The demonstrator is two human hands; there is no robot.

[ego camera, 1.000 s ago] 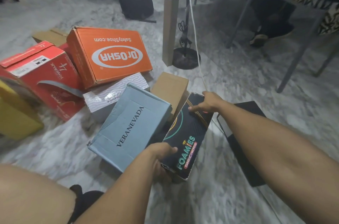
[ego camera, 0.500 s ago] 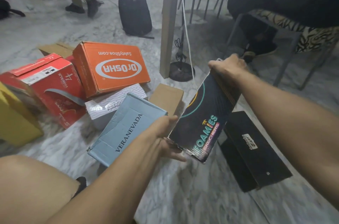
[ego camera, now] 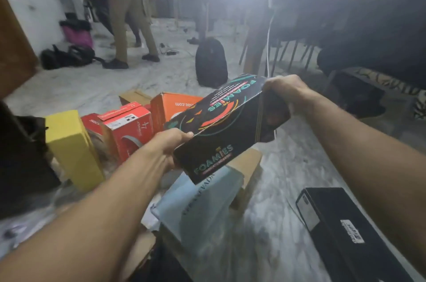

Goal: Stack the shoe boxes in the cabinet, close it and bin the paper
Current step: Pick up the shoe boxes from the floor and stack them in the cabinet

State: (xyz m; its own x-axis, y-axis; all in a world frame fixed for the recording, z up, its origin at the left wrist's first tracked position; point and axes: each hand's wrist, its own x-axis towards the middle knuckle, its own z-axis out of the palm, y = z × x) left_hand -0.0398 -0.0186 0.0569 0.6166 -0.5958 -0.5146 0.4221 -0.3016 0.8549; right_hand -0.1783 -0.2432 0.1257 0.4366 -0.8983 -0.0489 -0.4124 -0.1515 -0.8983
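I hold a black FOAMIES shoe box [ego camera: 221, 124] in the air above the floor. My left hand [ego camera: 170, 145] grips its near left corner and my right hand [ego camera: 285, 92] grips its far right end. Below it lie a pale blue box [ego camera: 207, 208] and a brown cardboard box [ego camera: 249, 166]. Further left stand a yellow box [ego camera: 71, 148], a red box [ego camera: 129, 129] and an orange box [ego camera: 170, 106]. A black box [ego camera: 345, 228] lies on the floor at the lower right. No cabinet interior or paper can be made out clearly.
The floor is grey marble [ego camera: 288, 166]. A black backpack [ego camera: 211, 62] stands behind the boxes. A person's legs [ego camera: 129, 28] are at the back left. Chairs and a table leg [ego camera: 255, 51] fill the back right. A dark object [ego camera: 20, 154] sits at the left edge.
The FOAMIES box has been lifted off the floor and raised higher, turning more level. The view has tilted up, showing more of the room.
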